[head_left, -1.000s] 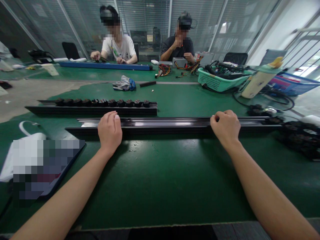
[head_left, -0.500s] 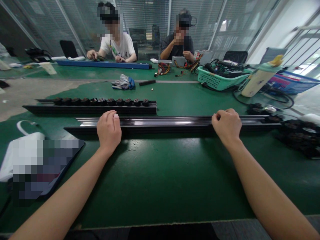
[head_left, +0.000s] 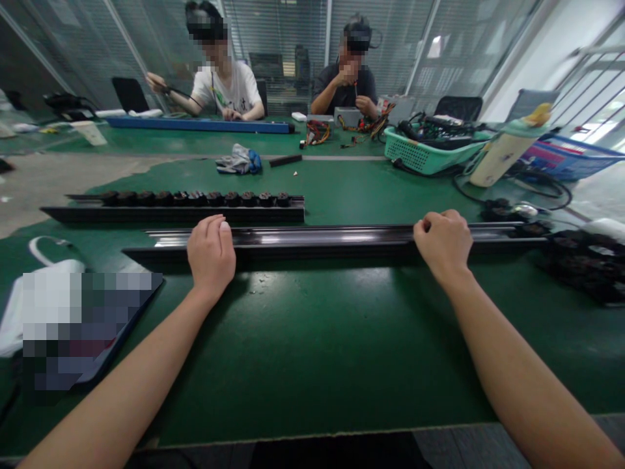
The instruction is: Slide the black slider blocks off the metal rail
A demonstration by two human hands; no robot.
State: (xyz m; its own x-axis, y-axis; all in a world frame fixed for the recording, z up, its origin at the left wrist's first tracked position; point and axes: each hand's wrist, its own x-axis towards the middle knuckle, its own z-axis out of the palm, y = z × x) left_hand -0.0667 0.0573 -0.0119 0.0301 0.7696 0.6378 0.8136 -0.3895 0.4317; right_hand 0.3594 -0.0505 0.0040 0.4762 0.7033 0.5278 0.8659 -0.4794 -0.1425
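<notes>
A long black metal channel (head_left: pixel 322 239) with a shiny inner face lies crosswise on the green table (head_left: pixel 332 365). My left hand (head_left: pixel 211 251) is closed around its near wall toward the left end, fingers together over the edge. Farther right, my right hand (head_left: pixel 444 247) grips the same channel with curled fingers; the fingertips are hidden. Behind it on the left lies a shorter black channel (head_left: pixel 195 213) with a row of several black socket modules (head_left: pixel 215 198) in it. More loose black modules (head_left: pixel 581 264) are heaped beyond the right end.
A tablet-like object and white item (head_left: pixel 49 306) lie at left. Across the table are gloves (head_left: pixel 239 160), a short black strip (head_left: pixel 286 160), a green basket (head_left: pixel 424 155) of cables, a cream bottle (head_left: pixel 502 156) and a blue power strip (head_left: pixel 200 125). Two people sit opposite.
My hands and the channel stay in place, with a slight shift of view. The co-worker at the left has raised a hand outward, holding a dark cable.
</notes>
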